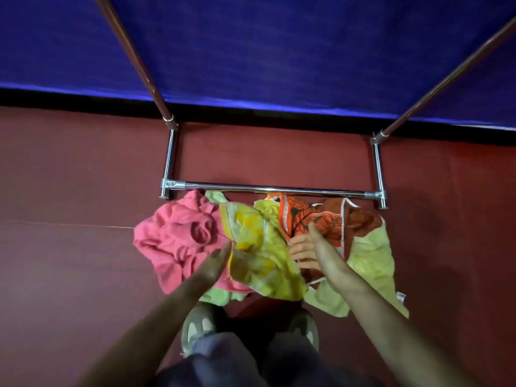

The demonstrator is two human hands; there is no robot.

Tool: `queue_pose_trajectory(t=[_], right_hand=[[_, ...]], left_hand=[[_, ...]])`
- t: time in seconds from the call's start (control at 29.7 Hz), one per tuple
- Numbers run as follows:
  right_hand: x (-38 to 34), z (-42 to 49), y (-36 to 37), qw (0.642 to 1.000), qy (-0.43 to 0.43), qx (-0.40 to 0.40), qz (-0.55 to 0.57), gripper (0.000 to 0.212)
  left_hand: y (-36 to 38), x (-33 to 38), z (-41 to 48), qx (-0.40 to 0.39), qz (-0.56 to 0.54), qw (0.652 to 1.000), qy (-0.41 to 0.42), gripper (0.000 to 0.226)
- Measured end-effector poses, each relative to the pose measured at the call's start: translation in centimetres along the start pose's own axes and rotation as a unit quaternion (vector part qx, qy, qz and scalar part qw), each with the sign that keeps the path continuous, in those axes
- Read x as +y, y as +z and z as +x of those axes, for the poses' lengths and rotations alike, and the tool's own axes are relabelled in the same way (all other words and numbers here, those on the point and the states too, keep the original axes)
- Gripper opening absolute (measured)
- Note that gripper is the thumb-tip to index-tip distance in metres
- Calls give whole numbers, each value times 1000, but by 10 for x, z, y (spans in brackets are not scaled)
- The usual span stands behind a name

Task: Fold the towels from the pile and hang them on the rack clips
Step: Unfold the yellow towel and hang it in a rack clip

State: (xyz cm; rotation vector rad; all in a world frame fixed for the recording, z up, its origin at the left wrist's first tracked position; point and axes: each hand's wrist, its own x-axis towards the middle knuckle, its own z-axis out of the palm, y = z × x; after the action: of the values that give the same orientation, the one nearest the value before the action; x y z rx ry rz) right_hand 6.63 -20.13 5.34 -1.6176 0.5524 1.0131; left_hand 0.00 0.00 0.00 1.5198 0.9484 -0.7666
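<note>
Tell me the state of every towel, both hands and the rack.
pink towel: crumpled, unfolded
yellow towel: crumpled, atop pile
orange towel: crumpled, beside rack
green towel: mostly buried
left hand: fingertips hidden at yellow towel
right hand: fingers curled, thumb on orange towel
rack: lower bar bare

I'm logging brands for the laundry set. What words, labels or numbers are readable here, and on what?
No text can be read.
White tag at the edge of the light green towel: too small and blurred to read.
Rack: no lettering visible.
</note>
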Motion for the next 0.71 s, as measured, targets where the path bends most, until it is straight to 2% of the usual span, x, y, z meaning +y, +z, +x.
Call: queue_pose_trajectory(t=[0.07,0.13,0.24,0.3,0.37,0.4,0.47,0.54,0.61,0.71], right_hand=[[5,5,5,1000,1,5,11,59],[18,16,8,1000,11,-4,17,58],[22,22,10,999,21,-17,30,57],[19,28,9,999,26,-12,40,57],[16,31,9,999,20,-3,44,58],[14,31,9,999,13,1,46,58],[11,26,9,999,2,8,44,55],[10,19,9,999,-29,9,29,52],[3,5,11,997,-73,-5,9,50],[-20,-19,17,989,-143,-42,13,42]], left_hand=[[5,-11,14,2,62,998,-31,49],[13,-35,38,6,105,993,-52,40],[26,-47,48,-32,149,988,-15,29],[29,-44,51,-18,162,987,-2,29],[30,-44,56,10,153,988,6,16],[29,-40,52,15,149,988,28,10],[26,-39,43,16,131,987,88,29],[23,-29,23,4,118,980,159,24],[15,-8,-2,-46,109,969,218,6],[-1,35,-49,-137,171,929,298,9]])
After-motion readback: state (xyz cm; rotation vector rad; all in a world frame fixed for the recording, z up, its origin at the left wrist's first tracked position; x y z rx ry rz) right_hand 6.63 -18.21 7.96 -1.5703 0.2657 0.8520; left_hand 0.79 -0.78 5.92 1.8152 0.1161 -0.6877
